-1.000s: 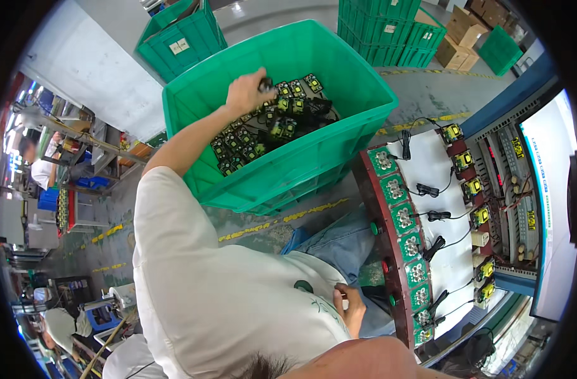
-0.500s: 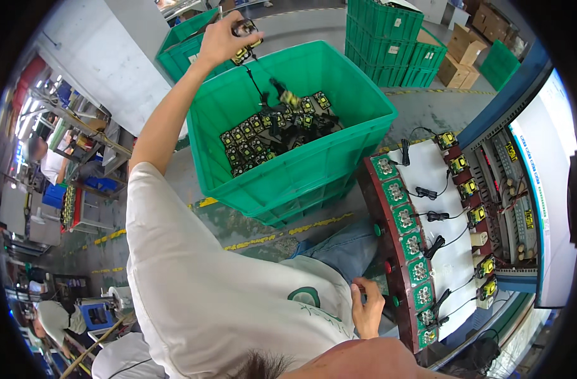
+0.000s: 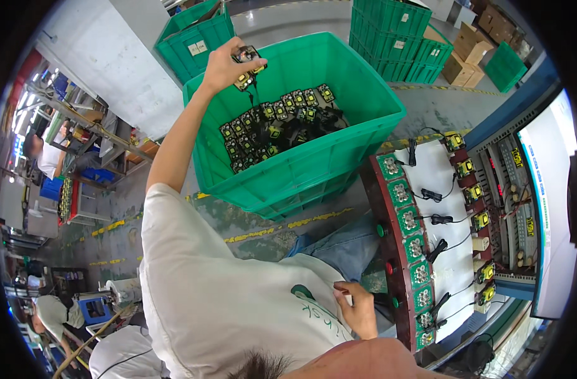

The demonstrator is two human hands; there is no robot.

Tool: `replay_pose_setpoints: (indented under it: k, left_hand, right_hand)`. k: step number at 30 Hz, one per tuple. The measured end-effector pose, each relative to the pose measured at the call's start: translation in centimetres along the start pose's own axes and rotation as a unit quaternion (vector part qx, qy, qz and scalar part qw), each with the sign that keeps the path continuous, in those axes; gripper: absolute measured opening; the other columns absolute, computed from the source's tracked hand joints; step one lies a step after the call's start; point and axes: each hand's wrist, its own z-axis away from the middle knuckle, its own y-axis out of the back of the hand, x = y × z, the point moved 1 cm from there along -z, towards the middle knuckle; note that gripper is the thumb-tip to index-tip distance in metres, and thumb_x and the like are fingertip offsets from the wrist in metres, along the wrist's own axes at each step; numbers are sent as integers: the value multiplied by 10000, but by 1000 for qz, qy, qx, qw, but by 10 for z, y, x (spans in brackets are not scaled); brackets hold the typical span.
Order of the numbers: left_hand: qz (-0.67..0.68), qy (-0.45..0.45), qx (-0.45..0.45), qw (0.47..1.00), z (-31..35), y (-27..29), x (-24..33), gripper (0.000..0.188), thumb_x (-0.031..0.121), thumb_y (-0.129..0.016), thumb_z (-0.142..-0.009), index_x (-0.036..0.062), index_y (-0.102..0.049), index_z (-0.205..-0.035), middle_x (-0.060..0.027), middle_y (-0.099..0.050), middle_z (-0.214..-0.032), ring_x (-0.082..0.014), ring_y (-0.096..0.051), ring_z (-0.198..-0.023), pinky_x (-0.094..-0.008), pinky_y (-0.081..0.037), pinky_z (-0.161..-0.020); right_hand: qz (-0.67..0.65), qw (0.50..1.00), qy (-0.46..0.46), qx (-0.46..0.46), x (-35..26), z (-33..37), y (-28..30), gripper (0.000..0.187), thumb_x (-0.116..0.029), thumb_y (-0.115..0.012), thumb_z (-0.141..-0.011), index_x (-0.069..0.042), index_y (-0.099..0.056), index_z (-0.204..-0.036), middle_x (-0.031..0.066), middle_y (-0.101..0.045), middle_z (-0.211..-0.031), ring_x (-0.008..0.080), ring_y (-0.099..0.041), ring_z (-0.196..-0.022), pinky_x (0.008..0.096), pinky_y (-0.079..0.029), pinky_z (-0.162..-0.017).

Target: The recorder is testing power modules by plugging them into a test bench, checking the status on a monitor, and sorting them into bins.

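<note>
My left hand point(image 3: 225, 66) is raised over the far left rim of a deep green plastic bin point(image 3: 294, 161). Its fingers are closed on small circuit boards point(image 3: 249, 58) with yellow parts, and a black cord hangs from them into the bin. How many boards are in the grip is partly hidden. Inside the bin, similar boards point(image 3: 242, 123) lie in rows beside a tangle of black cords point(image 3: 301, 129). My right hand point(image 3: 359, 311) hovers by my lap, near the test fixture point(image 3: 399, 259), with its fingers loosely bent and apart and nothing visible in them.
The fixture carries a row of green socket boards point(image 3: 414, 247), with black cords running across a white sheet point(image 3: 449, 252) to several yellow-topped boards point(image 3: 481, 221). A monitor point(image 3: 553, 208) stands at the right. More green bins point(image 3: 389, 38) and cartons point(image 3: 462, 66) stand behind.
A blurred board and cord above the bin's contents no longer show there; boards now lie along that spot. My left hand has shifted slightly right and down, my right hand slightly left.
</note>
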Motion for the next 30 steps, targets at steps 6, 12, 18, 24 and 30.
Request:
replay_pose_setpoints:
  k: [6,12,18,24,30]
  left_hand:
    - [155,24,34,987,29,26,13,375,186,-950,-811,56,-668,-1021,-23,-759,-882,-97,-689,-755,-225,-538,-709]
    - [290,44,70,953,25,12,30,384,136,-954,-795,42,-668,-1034,-41,-763,-905,-103,-695,-778,-226,-557,-738]
    - [364,43,145,919,32,14,21,355,100,-927,-817,41,-672,-1057,-65,-764,-925,-110,-697,-785,-228,-563,-715]
    - [363,105,205,903,39,23,8,297,90,-866,-889,49,-684,-1119,-68,-759,-953,-108,-690,-776,-220,-551,-671]
    - [318,189,192,909,41,19,-11,308,165,-883,-894,51,-692,-1108,-86,-758,-971,-118,-692,-759,-216,-544,-624]
  right_hand:
    - [-5,986,167,-17,-113,-147,43,119,-26,-683,-937,12,-758,-1022,82,-751,-965,192,-639,-792,301,-508,-744]
    - [184,935,272,-133,-119,-438,-8,302,-119,-778,-879,26,-709,-1135,96,-746,-1039,264,-684,-897,350,-545,-841]
    - [356,814,263,-376,-69,-539,-121,393,-221,-843,-802,43,-689,-1050,126,-717,-930,311,-620,-778,409,-530,-757]
    - [417,745,102,-511,-78,-516,-138,342,-246,-832,-789,17,-634,-884,86,-648,-779,273,-502,-639,416,-476,-639]
    - [352,797,109,-478,-95,-526,-77,274,-193,-814,-785,-48,-602,-690,-5,-579,-639,177,-430,-566,334,-415,-570]
